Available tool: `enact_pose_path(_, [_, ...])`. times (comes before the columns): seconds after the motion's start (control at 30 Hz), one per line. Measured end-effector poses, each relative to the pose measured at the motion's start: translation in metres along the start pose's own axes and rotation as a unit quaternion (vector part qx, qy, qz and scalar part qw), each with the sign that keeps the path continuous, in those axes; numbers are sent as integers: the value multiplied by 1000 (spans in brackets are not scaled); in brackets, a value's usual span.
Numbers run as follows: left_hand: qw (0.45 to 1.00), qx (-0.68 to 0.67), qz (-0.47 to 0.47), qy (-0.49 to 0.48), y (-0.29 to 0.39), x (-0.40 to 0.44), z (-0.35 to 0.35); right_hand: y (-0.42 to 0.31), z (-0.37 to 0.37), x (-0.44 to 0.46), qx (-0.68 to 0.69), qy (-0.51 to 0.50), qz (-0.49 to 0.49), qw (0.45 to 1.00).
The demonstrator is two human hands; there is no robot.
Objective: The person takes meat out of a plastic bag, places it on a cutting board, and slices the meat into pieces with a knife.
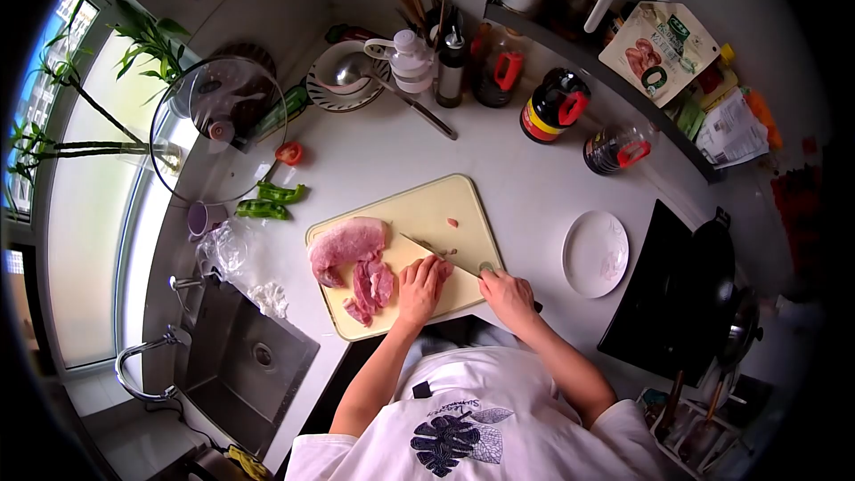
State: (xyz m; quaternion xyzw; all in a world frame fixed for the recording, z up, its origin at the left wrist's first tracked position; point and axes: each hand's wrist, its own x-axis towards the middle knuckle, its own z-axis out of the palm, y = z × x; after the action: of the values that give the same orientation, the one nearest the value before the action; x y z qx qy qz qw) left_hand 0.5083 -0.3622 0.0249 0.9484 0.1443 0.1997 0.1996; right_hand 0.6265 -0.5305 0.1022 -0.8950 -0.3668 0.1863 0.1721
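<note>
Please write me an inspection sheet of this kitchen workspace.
Surface: pale counter; cutting board on it, with small scraps.
Job's things: large piece of meat, cut pieces, knife.
Clutter: crumpled clear plastic, green pepper pieces, cut tomato; plate at right.
Grippers: bare hands; left hand on meat beside the blade, right hand gripping the knife.
Cables: thin dark line below the faucet, cord or hose, cannot tell.
Surroundings: sink at left, black panel at right.
</note>
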Motion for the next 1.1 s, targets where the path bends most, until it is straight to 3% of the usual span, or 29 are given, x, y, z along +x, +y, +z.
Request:
enact_pose_path(0.37, [1000, -1, 9, -8, -3, -2, 1, 20, -42, -16, 23, 57, 18, 998])
enact_pose_path(1.1, [999, 32, 0, 1, -2, -3, 3, 6, -35, -27, -33, -26, 9, 999])
